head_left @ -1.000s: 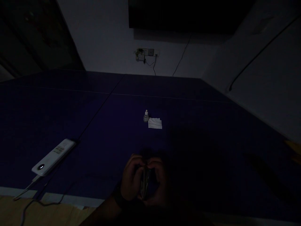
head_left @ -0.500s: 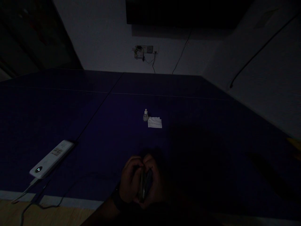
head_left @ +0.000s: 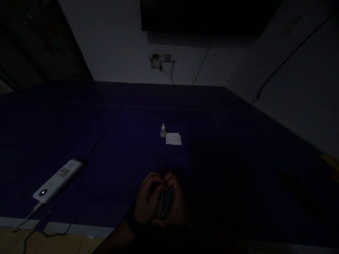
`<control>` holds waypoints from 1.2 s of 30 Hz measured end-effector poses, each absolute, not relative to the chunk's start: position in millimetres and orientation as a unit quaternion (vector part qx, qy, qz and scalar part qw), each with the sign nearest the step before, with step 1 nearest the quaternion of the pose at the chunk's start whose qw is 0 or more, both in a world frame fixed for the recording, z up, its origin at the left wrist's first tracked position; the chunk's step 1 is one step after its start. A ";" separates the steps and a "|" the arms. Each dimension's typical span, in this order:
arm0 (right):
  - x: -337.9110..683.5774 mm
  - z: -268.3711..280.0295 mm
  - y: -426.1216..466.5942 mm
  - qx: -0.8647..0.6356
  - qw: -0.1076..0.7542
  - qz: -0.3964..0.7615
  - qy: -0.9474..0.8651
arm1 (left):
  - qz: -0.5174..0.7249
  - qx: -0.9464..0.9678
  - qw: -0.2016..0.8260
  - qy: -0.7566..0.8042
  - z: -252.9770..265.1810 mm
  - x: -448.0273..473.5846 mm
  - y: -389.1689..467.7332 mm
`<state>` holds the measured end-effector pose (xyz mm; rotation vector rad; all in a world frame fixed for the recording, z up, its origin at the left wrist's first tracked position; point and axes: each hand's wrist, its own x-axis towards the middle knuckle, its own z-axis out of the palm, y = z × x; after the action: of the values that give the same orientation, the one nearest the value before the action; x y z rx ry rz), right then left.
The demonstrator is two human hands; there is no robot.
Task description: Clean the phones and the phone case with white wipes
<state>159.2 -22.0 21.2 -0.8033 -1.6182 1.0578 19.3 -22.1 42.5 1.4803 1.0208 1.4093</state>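
At the near side of the dark blue table (head_left: 127, 148), my left hand (head_left: 148, 201) and my right hand (head_left: 176, 201) are together. Both are closed around a slim dark object (head_left: 165, 203) with a paler edge along its left side, seen nearly edge-on. Too little light falls on it to tell its kind. A dark band sits on my left wrist. Beyond my hands stands a small clear bottle (head_left: 163, 132) with a white cap. Folded white tissue (head_left: 173, 139) lies just right of it.
To the left lies a white power bank (head_left: 58, 180) with a cable (head_left: 29, 217) running over the table edge. A long dark shape (head_left: 299, 195) is barely visible at right. Behind are wall sockets (head_left: 164, 58), a dark screen (head_left: 206, 16) and a hanging cable (head_left: 291, 58).
The dark object's two sides look slightly further apart at the top, and my hands have shifted a little. The view has tilted slightly and the picture is dimmer.
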 end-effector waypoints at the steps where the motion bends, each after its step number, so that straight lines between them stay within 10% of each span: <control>1: 159.2 21.2 -21.7 -0.335 0.493 0.442 -0.670 | 0.555 0.582 0.442 0.398 45.2 17.3 -21.4; 15: 158.4 24.8 -21.8 -0.363 0.403 0.471 -0.696 | 0.551 0.638 0.440 0.309 62.4 13.9 -28.1; 24: 160.4 20.6 -8.0 -0.278 0.522 0.465 -0.659 | 0.600 0.531 0.531 0.275 52.1 11.4 -17.7; 36: 201.1 22.7 48.0 -0.354 0.498 0.635 -0.472 | 0.394 0.516 0.597 0.471 94.1 -18.2 7.8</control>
<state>201.1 48.0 22.7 -0.8574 -1.1432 1.5368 -18.2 7.8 94.1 1.1977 1.0928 0.9148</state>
